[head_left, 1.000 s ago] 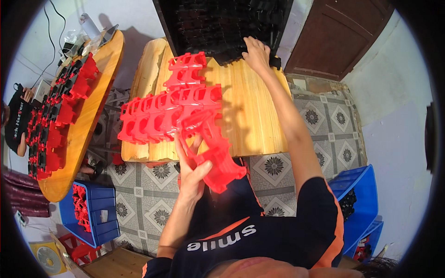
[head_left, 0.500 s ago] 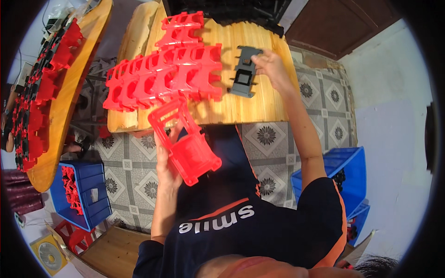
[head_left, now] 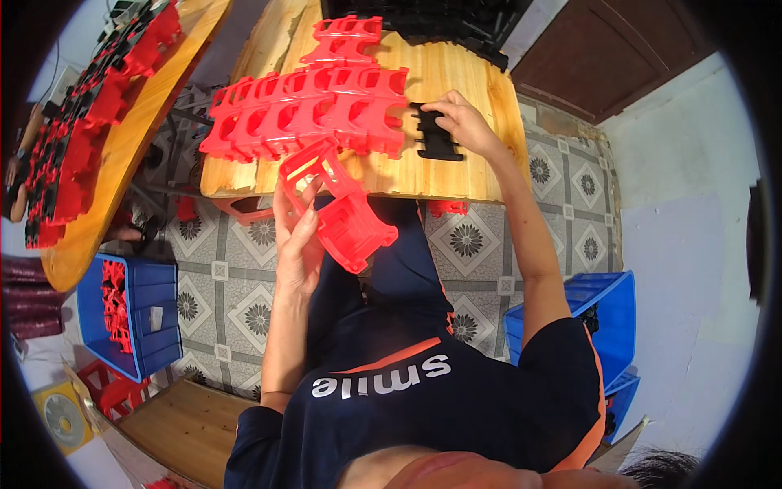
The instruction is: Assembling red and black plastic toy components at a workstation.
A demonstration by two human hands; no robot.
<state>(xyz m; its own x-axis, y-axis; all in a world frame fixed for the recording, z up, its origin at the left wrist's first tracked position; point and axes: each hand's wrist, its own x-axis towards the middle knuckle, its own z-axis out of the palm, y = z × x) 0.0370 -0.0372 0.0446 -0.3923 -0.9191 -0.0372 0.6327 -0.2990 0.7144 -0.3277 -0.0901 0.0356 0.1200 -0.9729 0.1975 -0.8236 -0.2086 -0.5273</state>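
My left hand [head_left: 297,240] holds a red plastic frame piece [head_left: 346,208] up over the near edge of the wooden table [head_left: 456,175]. On the tabletop, my right hand [head_left: 464,122] rests with its fingers on a black plastic frame piece [head_left: 436,143]. That piece lies just right of a row of red frame pieces [head_left: 305,114] spread across the table. More black pieces [head_left: 444,20] are stacked at the table's far edge.
A second wooden table [head_left: 122,155] at the left carries red and black pieces [head_left: 81,122]. A blue crate [head_left: 134,314] with red parts stands on the tiled floor at the left. Blue crates [head_left: 607,326] stand at the right. A brown door [head_left: 607,45] is at the back right.
My right hand reached to the far black stack, then brought a black piece back beside the red row. My left hand kept hold of the red piece and drew it nearer.
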